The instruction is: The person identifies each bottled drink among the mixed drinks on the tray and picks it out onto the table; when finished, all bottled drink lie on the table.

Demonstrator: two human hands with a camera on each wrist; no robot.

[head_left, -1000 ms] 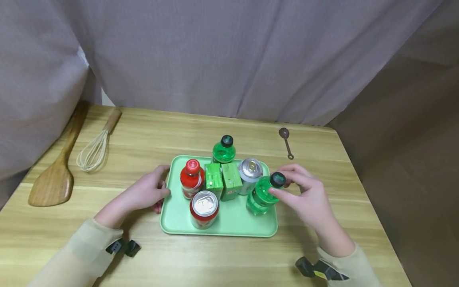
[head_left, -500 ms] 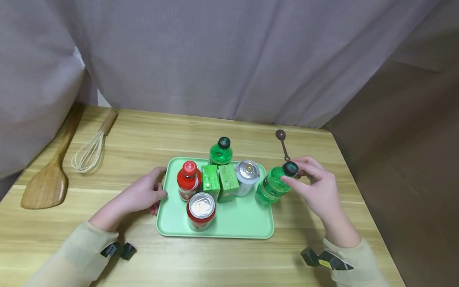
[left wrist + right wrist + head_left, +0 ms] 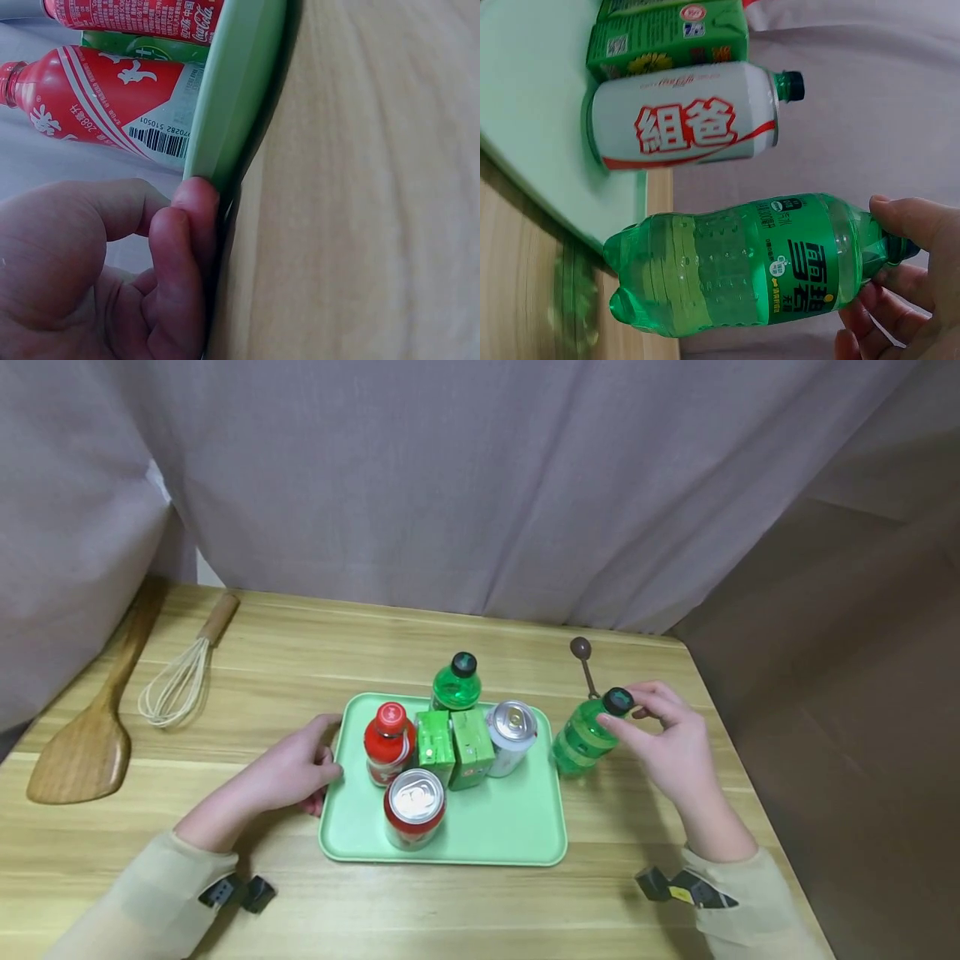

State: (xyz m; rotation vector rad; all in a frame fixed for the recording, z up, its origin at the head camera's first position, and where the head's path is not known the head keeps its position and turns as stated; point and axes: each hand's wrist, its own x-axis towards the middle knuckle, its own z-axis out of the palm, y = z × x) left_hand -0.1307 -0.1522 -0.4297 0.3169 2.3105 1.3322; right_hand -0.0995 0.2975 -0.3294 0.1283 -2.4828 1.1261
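Note:
My right hand pinches a green soda bottle by its neck, just under the black cap. The bottle leans over the table, just off the tray's right edge. At the left edge of the light green tray, my left hand grips the rim between thumb and fingers. On the tray stand a red bottle, a red can, two green drink cartons, a white can and another green bottle at the back.
A wooden spatula and a whisk lie on the left of the wooden table. Behind the held bottle is a small brown spoon. Grey curtains hang along the back, with a brown cloth wall on the right.
My right hand has moved the green bottle rightward, from over the tray to beyond its right edge. The left hand keeps its place on the rim. The head view has shifted slightly.

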